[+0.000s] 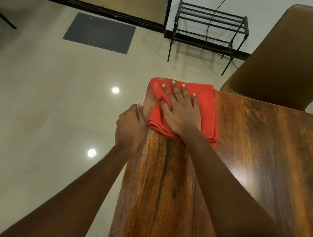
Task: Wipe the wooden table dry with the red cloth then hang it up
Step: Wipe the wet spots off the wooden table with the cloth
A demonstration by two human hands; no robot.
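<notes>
A folded red cloth (209,107) lies flat on the far left corner of the glossy wooden table (255,161). My right hand (180,109) presses down on the cloth with its fingers spread and straight. My left hand (130,127) grips the table's left edge just beside the cloth, its fingers curled over the rim.
A brown padded chair (291,56) stands at the table's far side on the right. A black metal rack (209,31) stands against the white wall beyond the table. A grey doormat (100,32) lies on the tiled floor by a dark-framed glass door.
</notes>
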